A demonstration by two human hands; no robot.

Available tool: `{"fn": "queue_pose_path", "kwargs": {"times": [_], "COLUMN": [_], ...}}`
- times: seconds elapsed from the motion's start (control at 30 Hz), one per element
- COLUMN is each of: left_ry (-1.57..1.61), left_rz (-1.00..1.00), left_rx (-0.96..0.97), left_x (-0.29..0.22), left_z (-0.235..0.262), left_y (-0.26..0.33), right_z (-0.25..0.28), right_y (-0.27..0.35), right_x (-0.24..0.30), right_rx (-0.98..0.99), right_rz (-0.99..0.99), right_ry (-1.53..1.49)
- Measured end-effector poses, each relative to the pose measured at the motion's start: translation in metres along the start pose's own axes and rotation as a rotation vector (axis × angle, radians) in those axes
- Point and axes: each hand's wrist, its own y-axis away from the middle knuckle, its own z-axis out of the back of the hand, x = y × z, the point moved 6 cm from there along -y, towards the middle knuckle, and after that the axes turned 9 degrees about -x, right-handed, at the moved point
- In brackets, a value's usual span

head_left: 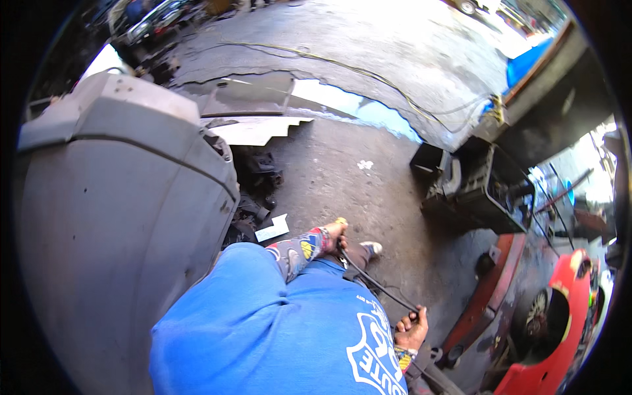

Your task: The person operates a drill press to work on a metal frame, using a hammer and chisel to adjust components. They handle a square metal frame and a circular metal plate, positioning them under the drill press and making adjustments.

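A thin black cable or hose [378, 285] runs between my two hands in front of my body, fairly taut. My left hand [333, 238] is closed around its far end. A small yellow piece [341, 221] pokes out past those fingers; its exact kind is too small to make out. Lower and to the right, my right hand [411, 330] has its fingers curled round the other stretch of the cable. Beyond that hand, a dark line continues down toward the lower edge, partly hidden by my wrist.
A large grey vehicle panel [125, 217] stands close on my left, with dark parts beside it. To the right are a black crate [490, 184], a red beam [490, 289] and a red car fender [559, 329]. A long cable [368, 72] crosses the floor past a puddle [388, 118].
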Motion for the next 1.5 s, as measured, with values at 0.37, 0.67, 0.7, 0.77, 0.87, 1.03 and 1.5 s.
{"fn": "queue_pose_path", "kwargs": {"times": [0.37, 0.67, 0.7, 0.77, 0.87, 1.03, 1.5], "left_ry": [-0.002, -0.045, 0.010, 0.018, -0.036, 0.011, -0.022], "left_rz": [-0.031, 0.154, 0.102, 0.082, 0.011, -0.115, -0.264], "left_rx": [0.025, 0.104, 0.166, 0.170, 0.224, 0.456, 0.598], "left_x": [-0.058, -0.215, -0.243, -0.293, -0.365, -0.441, -0.474], "left_z": [-0.031, -0.126, -0.141, -0.166, -0.219, -0.285, -0.329], "left_y": [-0.019, -0.076, -0.079, -0.080, -0.080, -0.048, 0.035], "right_z": [-0.082, -0.199, -0.226, -0.282, -0.355, -0.409, -0.452], "right_y": [0.026, -0.025, -0.029, -0.036, -0.038, -0.053, -0.194], "right_x": [0.036, 0.085, 0.094, 0.117, 0.150, 0.179, 0.205], "right_rx": [0.149, -0.011, 0.027, 0.072, 0.148, 0.206, 0.073], "right_rz": [0.251, 0.303, 0.336, 0.457, 0.794, 0.802, 0.240], "right_ry": [0.168, 0.323, 0.333, 0.347, 0.369, 0.391, 0.247]}}
